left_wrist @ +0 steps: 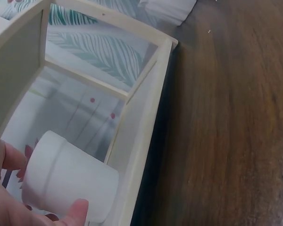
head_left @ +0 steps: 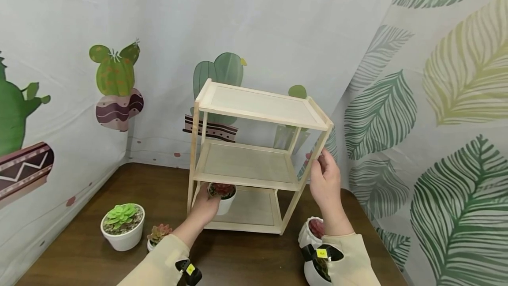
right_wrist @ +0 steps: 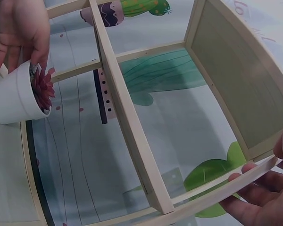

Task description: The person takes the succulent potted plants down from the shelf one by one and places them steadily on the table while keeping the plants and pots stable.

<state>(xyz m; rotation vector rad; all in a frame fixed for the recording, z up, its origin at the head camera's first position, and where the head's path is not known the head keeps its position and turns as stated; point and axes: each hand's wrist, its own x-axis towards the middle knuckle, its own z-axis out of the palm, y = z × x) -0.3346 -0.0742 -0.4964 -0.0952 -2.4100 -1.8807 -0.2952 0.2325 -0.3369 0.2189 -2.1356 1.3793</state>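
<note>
A pale wooden three-tier shelf (head_left: 259,101) stands on the brown table. My left hand (head_left: 204,210) grips a small white pot (head_left: 226,205) holding a dark red succulent (right_wrist: 43,89). The pot is inside the lowest tier, toward its left end, and in the left wrist view its base is right at the bottom board (left_wrist: 134,127). My right hand (head_left: 326,182) holds the shelf's right front post (right_wrist: 221,192) at about the middle tier, with thumb and fingers around the wood.
To the left stand a white pot with a green succulent (head_left: 122,226) and a smaller reddish-green succulent (head_left: 159,233), partly behind my left sleeve. Near my right forearm are a white pot with a red plant (head_left: 311,233) and another white pot (head_left: 313,275). Printed curtains (head_left: 278,25) hang behind.
</note>
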